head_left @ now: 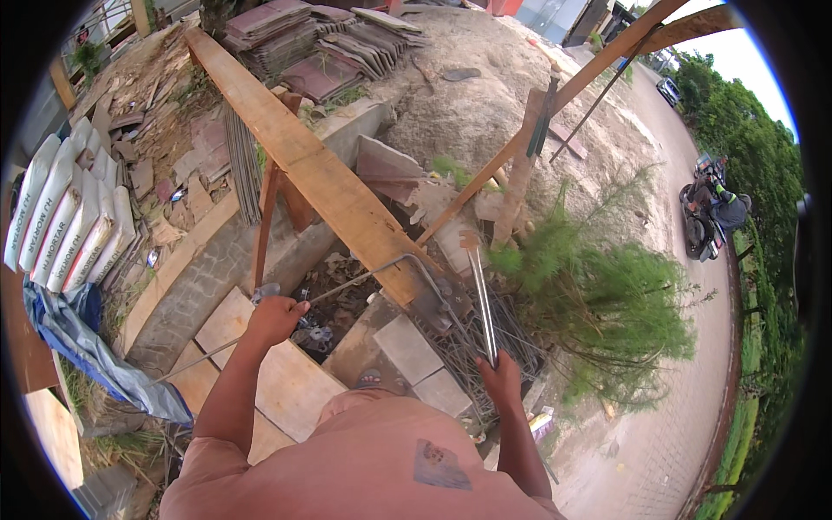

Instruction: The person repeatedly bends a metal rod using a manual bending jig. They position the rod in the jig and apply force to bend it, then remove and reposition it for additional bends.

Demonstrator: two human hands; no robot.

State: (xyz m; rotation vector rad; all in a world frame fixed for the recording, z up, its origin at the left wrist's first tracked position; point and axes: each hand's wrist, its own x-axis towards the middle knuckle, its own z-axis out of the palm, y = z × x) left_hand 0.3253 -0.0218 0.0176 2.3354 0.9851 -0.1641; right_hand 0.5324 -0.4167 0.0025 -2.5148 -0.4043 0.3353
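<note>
My left hand [277,319] is closed around a thin steel rod [351,282]. The rod runs from low on the left, over the near end of a long wooden plank [316,169], and bends sharply there toward me. My right hand [500,377] grips the lower end of a silver metal bar [482,299] with a notched, brownish head, which looks like a rebar bending wrench. Its head points away from me, to the right of the plank's end, and appears apart from the rod. Beneath the plank's end lies a pile of bent steel rods [511,334].
Stacked bags [78,208] and a blue-grey tarp [130,381] lie at the left. Roof tiles [277,35] are piled at the far side. A feathery green bush [598,295] stands right of the rods. Beyond it, a person on a motorcycle [706,212] is on the paved road [650,433].
</note>
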